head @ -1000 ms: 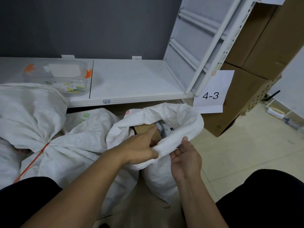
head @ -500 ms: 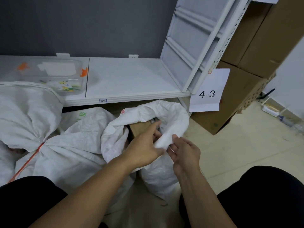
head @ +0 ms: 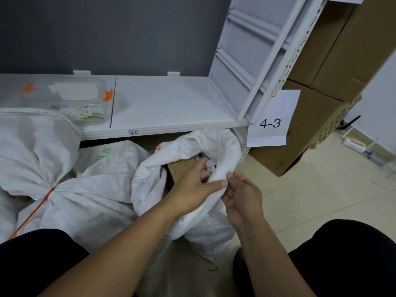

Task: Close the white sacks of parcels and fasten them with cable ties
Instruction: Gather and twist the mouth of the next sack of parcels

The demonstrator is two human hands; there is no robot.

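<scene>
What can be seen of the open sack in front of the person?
The open sack is crumpled white woven plastic with red print near its rim. It sits on the floor below the shelf, mouth gaping over a brown box. The left hand pinches the near rim; the right hand touches it beside, grip unclear. A tied sack lies against its left side.

At least three white sacks (head: 192, 228) (head: 90, 202) (head: 115, 155), one orange cable tie (head: 38, 209), two hands (head: 192, 187) (head: 244, 196), one clear tub (head: 64, 97) far left, one paper label (head: 272, 118), at least two cardboard boxes (head: 304, 133) (head: 353, 39) far right
</scene>
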